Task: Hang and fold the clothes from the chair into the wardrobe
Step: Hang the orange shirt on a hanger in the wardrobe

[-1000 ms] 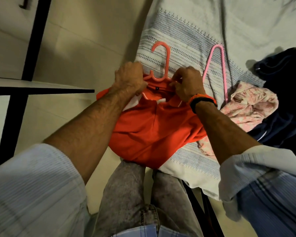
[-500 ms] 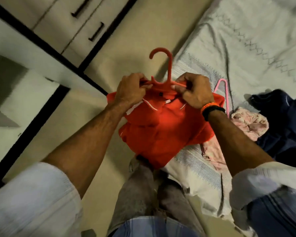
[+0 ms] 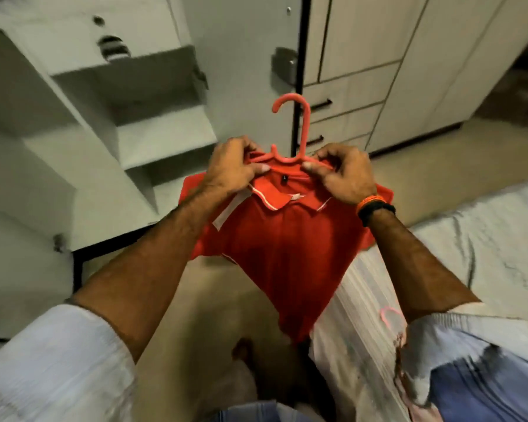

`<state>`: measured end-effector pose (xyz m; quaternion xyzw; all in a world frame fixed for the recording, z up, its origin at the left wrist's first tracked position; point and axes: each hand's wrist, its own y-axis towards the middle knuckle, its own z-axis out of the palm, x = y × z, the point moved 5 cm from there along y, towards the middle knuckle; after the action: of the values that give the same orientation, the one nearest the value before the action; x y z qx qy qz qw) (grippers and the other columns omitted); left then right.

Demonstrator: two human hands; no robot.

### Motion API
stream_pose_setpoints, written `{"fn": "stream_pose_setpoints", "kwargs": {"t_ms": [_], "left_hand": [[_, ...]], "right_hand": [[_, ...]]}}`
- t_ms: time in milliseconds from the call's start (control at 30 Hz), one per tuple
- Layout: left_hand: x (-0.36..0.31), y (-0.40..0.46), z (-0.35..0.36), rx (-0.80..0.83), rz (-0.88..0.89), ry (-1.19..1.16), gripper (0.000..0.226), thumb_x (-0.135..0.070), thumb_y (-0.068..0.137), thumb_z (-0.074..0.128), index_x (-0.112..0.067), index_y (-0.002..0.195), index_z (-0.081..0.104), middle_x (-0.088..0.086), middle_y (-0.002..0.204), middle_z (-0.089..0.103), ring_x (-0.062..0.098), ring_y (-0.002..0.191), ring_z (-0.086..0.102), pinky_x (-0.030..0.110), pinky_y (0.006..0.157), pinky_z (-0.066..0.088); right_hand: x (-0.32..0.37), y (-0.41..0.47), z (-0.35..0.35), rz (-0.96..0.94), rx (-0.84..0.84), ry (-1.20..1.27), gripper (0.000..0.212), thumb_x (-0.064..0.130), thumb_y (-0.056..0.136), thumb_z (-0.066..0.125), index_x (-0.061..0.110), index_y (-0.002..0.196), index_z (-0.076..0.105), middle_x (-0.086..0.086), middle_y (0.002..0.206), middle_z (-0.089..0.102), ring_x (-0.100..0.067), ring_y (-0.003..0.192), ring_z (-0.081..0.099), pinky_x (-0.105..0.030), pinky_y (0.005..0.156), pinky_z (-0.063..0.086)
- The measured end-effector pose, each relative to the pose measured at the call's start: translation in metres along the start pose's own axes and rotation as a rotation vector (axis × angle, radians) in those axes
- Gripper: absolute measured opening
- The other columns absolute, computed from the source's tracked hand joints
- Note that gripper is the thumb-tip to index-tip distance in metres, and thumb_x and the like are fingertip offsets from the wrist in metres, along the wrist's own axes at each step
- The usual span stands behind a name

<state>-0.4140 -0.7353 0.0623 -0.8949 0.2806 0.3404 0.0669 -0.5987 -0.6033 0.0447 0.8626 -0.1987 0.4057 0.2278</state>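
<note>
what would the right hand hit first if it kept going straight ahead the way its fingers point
Probably the left hand: the right hand points left along the hanger at the red shirt collar. Depth is unclear.

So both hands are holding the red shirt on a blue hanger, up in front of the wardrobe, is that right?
Not quite: the hanger is red, not blue. The head view shows both the left hand and right hand holding the red shirt on it, in front of the wardrobe.
</note>
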Motion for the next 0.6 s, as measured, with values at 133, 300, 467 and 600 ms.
{"fn": "stream_pose_setpoints", "kwargs": {"t_ms": [133, 300, 467, 600], "left_hand": [[0.014, -0.008, -0.093, -0.161, -0.054, -0.006, 0.033, -0.032, 0.07, 0.086, -0.02, 0.097, 0.071, -0.002, 0.093, 0.072, 0.017, 0.09, 0.065, 0.025, 0.076, 0.047], [0.041, -0.022, -0.196, -0.485, -0.106, -0.004, 0.043, -0.051, 0.062, 0.086, -0.023, 0.088, 0.067, -0.006, 0.084, 0.067, 0.016, 0.081, 0.062, 0.031, 0.073, 0.051], [0.062, -0.018, -0.272, -0.662, -0.122, 0.143, 0.049, -0.05, 0.072, 0.08, -0.019, 0.103, 0.058, 0.006, 0.109, 0.061, 0.027, 0.104, 0.059, 0.035, 0.087, 0.045], [0.087, -0.003, -0.322, -0.672, -0.182, 0.14, 0.065, -0.049, 0.072, 0.081, -0.013, 0.116, 0.049, 0.012, 0.116, 0.057, 0.031, 0.108, 0.058, 0.036, 0.085, 0.047]], "right_hand": [[0.084, 0.029, 0.023, -0.124, 0.004, 0.031, 0.018, 0.038, 0.076, 0.081, 0.022, 0.079, 0.073, 0.012, 0.067, 0.067, -0.003, 0.06, 0.056, -0.022, 0.061, 0.045], [0.177, 0.057, 0.06, -0.231, -0.011, 0.069, 0.015, 0.036, 0.077, 0.082, 0.026, 0.076, 0.071, 0.014, 0.069, 0.067, 0.004, 0.059, 0.055, -0.014, 0.06, 0.045], [0.255, 0.094, 0.103, -0.293, -0.033, 0.029, 0.021, 0.045, 0.075, 0.081, 0.025, 0.077, 0.072, 0.008, 0.088, 0.071, -0.013, 0.083, 0.066, -0.035, 0.077, 0.056], [0.318, 0.116, 0.141, -0.353, -0.045, 0.004, 0.022, 0.047, 0.074, 0.081, 0.03, 0.071, 0.068, 0.008, 0.089, 0.071, -0.014, 0.083, 0.066, -0.038, 0.077, 0.057]]}}
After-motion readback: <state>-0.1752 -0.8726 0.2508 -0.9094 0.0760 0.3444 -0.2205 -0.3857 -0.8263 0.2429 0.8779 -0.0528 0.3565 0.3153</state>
